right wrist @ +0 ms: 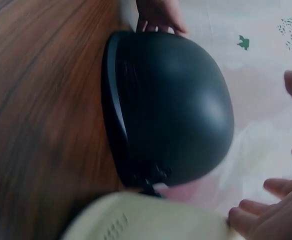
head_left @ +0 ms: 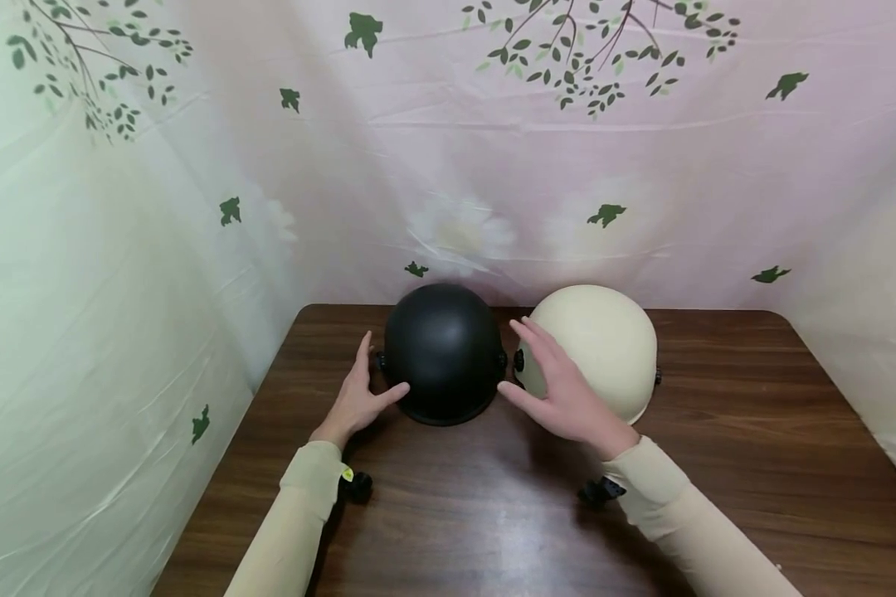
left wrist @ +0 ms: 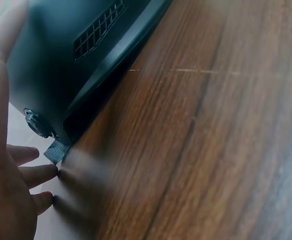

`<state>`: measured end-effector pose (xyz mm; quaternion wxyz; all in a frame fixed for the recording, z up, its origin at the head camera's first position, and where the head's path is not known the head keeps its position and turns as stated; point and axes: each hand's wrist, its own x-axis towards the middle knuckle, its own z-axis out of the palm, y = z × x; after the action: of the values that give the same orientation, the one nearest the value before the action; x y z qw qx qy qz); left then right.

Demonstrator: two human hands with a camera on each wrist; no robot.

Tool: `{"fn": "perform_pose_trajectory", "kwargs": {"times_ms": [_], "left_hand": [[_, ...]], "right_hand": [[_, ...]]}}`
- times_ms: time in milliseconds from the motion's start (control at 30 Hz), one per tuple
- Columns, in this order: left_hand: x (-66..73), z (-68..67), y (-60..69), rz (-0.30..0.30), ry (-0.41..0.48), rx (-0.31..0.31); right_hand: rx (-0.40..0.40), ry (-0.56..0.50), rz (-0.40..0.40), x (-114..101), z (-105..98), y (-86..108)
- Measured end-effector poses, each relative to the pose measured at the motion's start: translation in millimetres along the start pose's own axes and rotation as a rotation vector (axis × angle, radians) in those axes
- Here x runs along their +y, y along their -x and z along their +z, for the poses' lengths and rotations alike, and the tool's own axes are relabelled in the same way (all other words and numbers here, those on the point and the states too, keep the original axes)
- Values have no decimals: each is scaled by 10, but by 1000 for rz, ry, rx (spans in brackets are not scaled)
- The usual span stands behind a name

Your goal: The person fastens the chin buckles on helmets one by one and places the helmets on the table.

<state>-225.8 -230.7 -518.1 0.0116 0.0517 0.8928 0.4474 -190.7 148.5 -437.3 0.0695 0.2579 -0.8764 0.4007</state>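
Observation:
A black helmet [head_left: 444, 348] stands dome up near the table's back edge, with a cream helmet [head_left: 605, 340] close on its right. My left hand [head_left: 354, 402] is at the black helmet's left side, thumb and fingers spread; whether it touches the shell I cannot tell. In the left wrist view, a round side fitting [left wrist: 37, 122] and a short strap end [left wrist: 57, 151] show near those fingers. My right hand [head_left: 563, 402], fingers apart, holds nothing. It hovers by the black helmet's right side and hides part of the cream one.
Both helmets rest on a dark wood-grain table [head_left: 478, 514]. Behind it and along the sides hangs a pale cloth [head_left: 448, 166] printed with leaves and birds. Small black devices [head_left: 601, 491] are strapped under both wrists.

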Motion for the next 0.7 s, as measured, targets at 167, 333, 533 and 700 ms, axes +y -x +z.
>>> {"fn": "perform_pose_trajectory", "kwargs": {"times_ms": [167, 333, 533, 700], "left_hand": [[6, 22, -4, -9, 16, -30], [-27, 46, -10, -10, 19, -47], [-34, 80, -22, 38, 5, -43], [-9, 96, -27, 40, -17, -54]], "right_hand": [[-58, -31, 86, -24, 194, -110], [-87, -43, 138, -42, 354, -189], [-122, -64, 184, 23, 516, -236], [-109, -65, 204, 105, 610, -251]]}}
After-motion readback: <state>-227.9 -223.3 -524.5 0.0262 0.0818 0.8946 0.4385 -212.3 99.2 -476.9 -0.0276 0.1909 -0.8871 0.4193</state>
